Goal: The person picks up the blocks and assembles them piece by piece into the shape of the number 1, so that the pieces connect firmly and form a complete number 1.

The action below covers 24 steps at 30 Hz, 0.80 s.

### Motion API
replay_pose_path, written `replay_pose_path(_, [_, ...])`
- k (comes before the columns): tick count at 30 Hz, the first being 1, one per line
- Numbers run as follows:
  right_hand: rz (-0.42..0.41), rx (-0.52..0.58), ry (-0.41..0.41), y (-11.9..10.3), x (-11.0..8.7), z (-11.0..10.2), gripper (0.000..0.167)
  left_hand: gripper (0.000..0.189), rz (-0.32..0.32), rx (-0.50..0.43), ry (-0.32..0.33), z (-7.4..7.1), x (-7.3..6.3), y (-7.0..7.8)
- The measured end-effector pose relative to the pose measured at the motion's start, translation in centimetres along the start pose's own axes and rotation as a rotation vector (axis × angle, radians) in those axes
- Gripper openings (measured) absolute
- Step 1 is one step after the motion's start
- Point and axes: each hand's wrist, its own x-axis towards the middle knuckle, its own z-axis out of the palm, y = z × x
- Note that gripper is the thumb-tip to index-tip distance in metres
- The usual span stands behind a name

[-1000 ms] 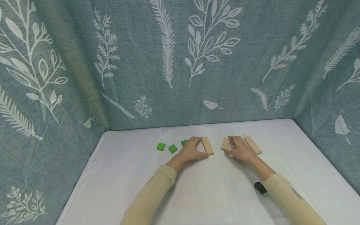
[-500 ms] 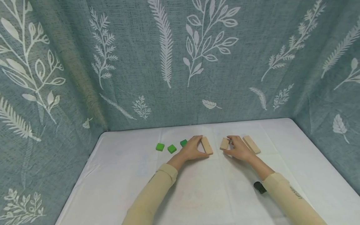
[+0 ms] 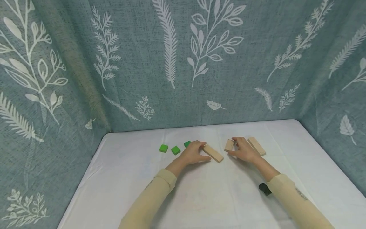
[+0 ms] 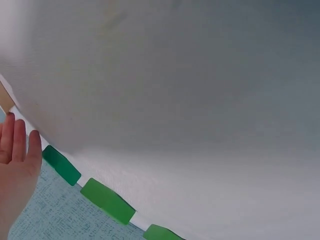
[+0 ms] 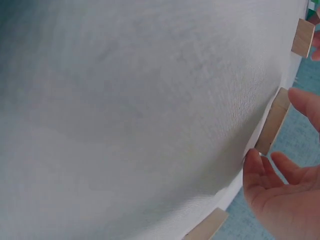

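My left hand (image 3: 193, 154) is at a long light wooden block (image 3: 213, 153) lying slantwise on the white table. Its fingertips are at the block's far left end, while the thumb stands beside the near long side. In the left wrist view, three fingers of that hand (image 4: 17, 160) look straight, and just a corner of the wooden block (image 4: 6, 100) shows. My right hand (image 3: 244, 151) holds a shorter wooden block (image 3: 229, 145) by its two ends, between thumb and fingers. The right wrist view shows this block (image 5: 273, 121) between the fingertips.
Two bright green blocks (image 3: 164, 148) lie left of my left hand, and a darker green block (image 3: 187, 143) sits partly behind it. Another long wooden block (image 3: 256, 146) rests right of my right hand. A dark object (image 3: 265, 189) lies by the right sleeve. A patterned curtain (image 3: 183, 79) surrounds the table.
The long block at my left hand has turned, its near end swinging right and towards me. The left thumb has come away from that end. My right hand stays at the shorter block.
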Motion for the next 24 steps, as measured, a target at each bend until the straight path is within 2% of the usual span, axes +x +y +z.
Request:
replay_pose_path(7, [0.005, -0.036, -0.003, -0.2, -0.1, -0.5, 0.068, 0.055, 0.047, 0.007, 0.001, -0.1, -0.3, 0.1])
replay_pose_path(18, [0.004, -0.068, 0.013, -0.2, 0.3, -0.6, 0.062, 0.041, 0.153, -0.039, -0.011, -0.1, 0.7, -0.3])
replay_pose_path(24, [-0.013, -0.053, 0.021, -0.2, 0.1, -0.6, 0.061, 0.033, 0.186, -0.044, -0.04, -0.3, 0.9, -0.5])
